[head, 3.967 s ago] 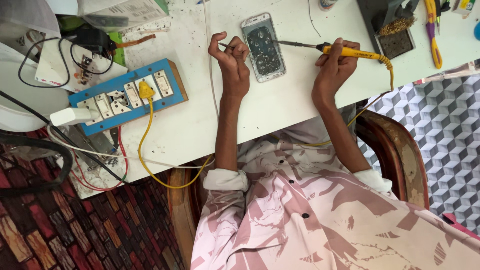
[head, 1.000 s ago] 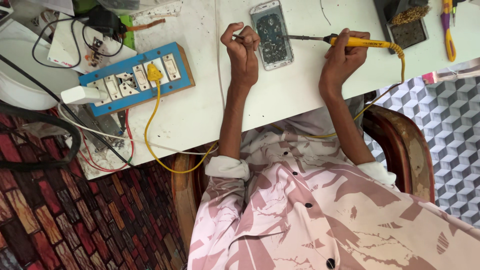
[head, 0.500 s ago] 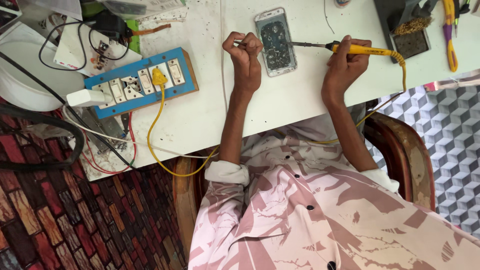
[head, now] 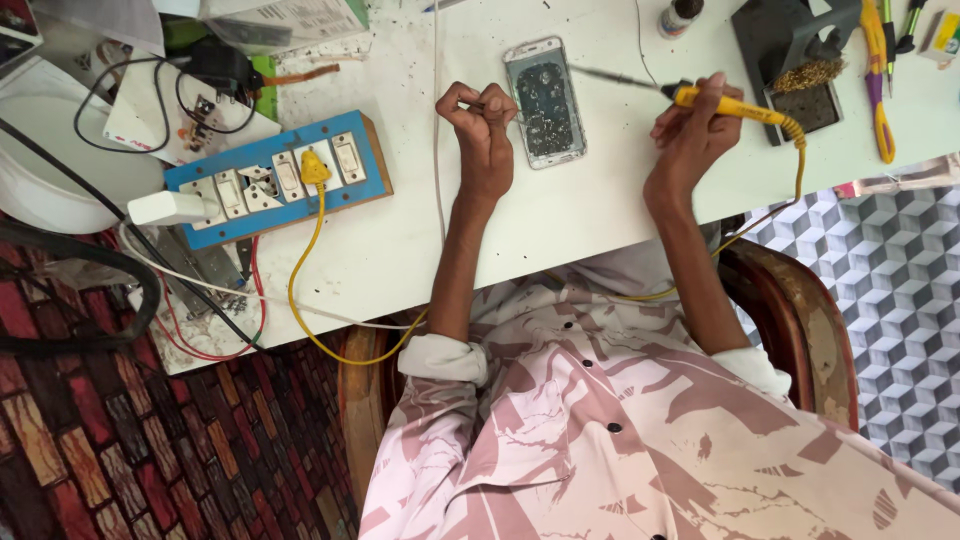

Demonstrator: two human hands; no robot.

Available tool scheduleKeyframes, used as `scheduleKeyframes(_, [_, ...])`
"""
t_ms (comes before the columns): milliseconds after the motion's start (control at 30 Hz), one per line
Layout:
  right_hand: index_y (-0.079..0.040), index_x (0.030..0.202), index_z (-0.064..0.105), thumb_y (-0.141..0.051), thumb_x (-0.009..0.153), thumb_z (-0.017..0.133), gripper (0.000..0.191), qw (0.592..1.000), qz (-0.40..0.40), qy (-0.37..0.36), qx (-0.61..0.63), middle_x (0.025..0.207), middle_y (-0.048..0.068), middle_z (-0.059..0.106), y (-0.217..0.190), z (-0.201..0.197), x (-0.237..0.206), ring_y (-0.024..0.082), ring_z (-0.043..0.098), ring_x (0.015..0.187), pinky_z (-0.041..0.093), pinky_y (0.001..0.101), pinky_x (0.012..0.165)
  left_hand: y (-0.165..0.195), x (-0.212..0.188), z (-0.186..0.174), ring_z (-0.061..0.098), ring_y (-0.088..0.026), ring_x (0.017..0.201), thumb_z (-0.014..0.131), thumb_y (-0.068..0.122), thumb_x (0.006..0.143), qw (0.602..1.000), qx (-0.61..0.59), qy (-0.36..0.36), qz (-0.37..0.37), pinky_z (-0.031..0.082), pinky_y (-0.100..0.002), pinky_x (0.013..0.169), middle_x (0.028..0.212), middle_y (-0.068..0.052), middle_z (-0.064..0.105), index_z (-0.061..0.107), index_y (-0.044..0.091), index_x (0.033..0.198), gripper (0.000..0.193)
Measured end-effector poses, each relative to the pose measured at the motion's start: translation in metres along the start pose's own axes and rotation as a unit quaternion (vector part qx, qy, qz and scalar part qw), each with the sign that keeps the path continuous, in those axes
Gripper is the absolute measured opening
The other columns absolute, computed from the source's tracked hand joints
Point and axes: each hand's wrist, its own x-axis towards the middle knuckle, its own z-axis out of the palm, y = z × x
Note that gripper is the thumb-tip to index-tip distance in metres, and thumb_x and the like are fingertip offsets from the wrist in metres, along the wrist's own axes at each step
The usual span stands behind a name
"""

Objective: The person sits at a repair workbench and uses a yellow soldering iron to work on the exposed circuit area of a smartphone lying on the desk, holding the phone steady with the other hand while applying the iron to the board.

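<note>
The opened phone lay face-down on the white table, its insides showing. Just left of the phone, the left hand was curled shut, fingertips pinched together on something too thin to make out. Right of the phone, the right hand was clamped around a yellow soldering iron, its tip just beside the phone's upper right edge. Well left of the phone sat a blue switch board
</note>
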Motion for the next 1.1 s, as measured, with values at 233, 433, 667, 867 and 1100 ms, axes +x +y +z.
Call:
scheduleKeyframes(233, [-0.006, 0.097, 0.051, -0.031, 0.112, 0.066, 0.033, 0.999, -0.043, -0.011, 0.014, 0.071, 0.003, 0.049, 0.015, -0.010, 0.012, 0.010, 0.047, 0.053, 0.036, 0.0260, 0.047, 0.002, 0.000, 0.001, 0.037, -0.014, 0.071, 0.036, 0.012, 0.116, 1.000, 0.000, 0.007, -0.007, 0.043, -0.031, 0.073, 0.074, -0.005, 0.038, 0.020, 0.014, 0.115, 0.016])
scheduleKeyframes(433, [-0.007, 0.099, 0.050, -0.029, 0.111, 0.062, 0.028, 0.999, -0.045, 0.007, -0.007, 0.072, 0.003, 0.052, 0.018, -0.005, 0.001, 0.011, 0.053, 0.053, 0.043, 0.0255, 0.049, 0.001, -0.003, -0.002, 0.040, -0.015, 0.072, 0.035, 0.009, 0.116, 1.000, 0.023, 0.007, -0.005, 0.045, -0.032, 0.077, 0.076, -0.005, 0.041, 0.021, 0.014, 0.122, 0.016])
scheduleKeyframes(667, [-0.006, 0.100, 0.048, -0.025, 0.113, 0.060, 0.026, 0.998, -0.050, -0.034, -0.023, 0.072, 0.004, 0.054, 0.012, -0.001, 0.001, 0.012, 0.056, 0.055, 0.044, 0.0252, 0.050, -0.005, -0.006, -0.006, 0.039, -0.016, 0.074, 0.031, -0.005, 0.108, 0.998, 0.055, -0.006, 0.036, 0.044, -0.031, 0.076, 0.081, -0.004, 0.039, 0.015, 0.016, 0.143, 0.044])
scheduleKeyframes(867, [-0.007, 0.099, 0.047, -0.022, 0.114, 0.057, 0.024, 0.995, -0.070, -0.053, -0.047, 0.071, 0.003, 0.052, 0.011, 0.004, 0.001, 0.010, 0.054, 0.052, 0.044, 0.0249, 0.047, -0.006, -0.006, -0.005, 0.039, -0.014, 0.071, 0.034, -0.001, 0.112, 0.998, 0.064, -0.002, 0.023, 0.043, -0.030, 0.074, 0.078, -0.002, 0.039, 0.011, 0.016, 0.149, 0.046])
scheduleKeyframes(1100, [-0.005, 0.101, 0.048, -0.020, 0.117, 0.056, 0.022, 0.987, -0.108, -0.090, -0.077, 0.073, 0.004, 0.054, 0.009, 0.004, -0.001, 0.010, 0.053, 0.057, 0.045, 0.0247, 0.053, -0.010, -0.004, -0.006, 0.038, -0.015, 0.073, 0.034, 0.011, 0.118, 0.997, 0.061, -0.019, 0.040, 0.043, -0.028, 0.071, 0.078, -0.004, 0.038, 0.016, 0.017, 0.149, 0.036])
